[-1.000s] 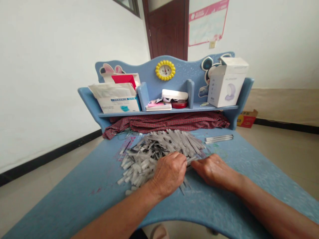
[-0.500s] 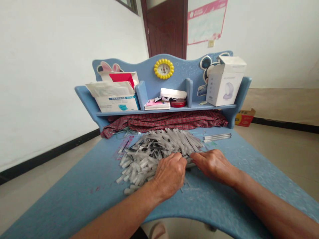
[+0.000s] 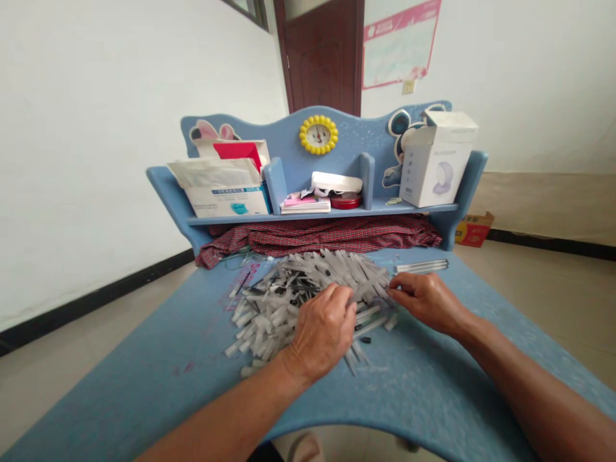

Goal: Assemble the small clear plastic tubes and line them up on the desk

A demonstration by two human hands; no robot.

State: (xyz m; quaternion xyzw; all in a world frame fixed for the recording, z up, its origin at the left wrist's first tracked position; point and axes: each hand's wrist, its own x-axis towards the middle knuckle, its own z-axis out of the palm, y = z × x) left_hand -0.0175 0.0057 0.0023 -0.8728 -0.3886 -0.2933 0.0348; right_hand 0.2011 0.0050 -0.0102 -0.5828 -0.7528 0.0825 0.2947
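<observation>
A heap of translucent white pen barrels (image 3: 269, 321) mixed with small black pen parts (image 3: 301, 290) lies on the blue desk (image 3: 192, 385). My left hand (image 3: 325, 327) rests over the front right of this heap, fingers curled in and thumb close to them; whatever they grip is hidden. At the heap's right edge, my right hand (image 3: 428, 298) has thumb and forefinger pinched together by the barrel ends, and I cannot make out what is between them. Behind the right hand lies a small row of pens (image 3: 421, 265). A black pen cap (image 3: 366, 340) sits between the hands.
A red checked cloth (image 3: 312, 234) is bunched beneath the desk's shelf (image 3: 231, 219). On the shelf stand a mask box (image 3: 226, 199), papers (image 3: 305, 205), a red round tin (image 3: 345, 202) and a white carton (image 3: 436, 167). A yellow flower-shaped clock (image 3: 318, 135) is on the backboard.
My right hand has moved right and slightly up, away from my left hand, uncovering barrels and a black cap. The left hand has shifted slightly, its fingers a little higher.
</observation>
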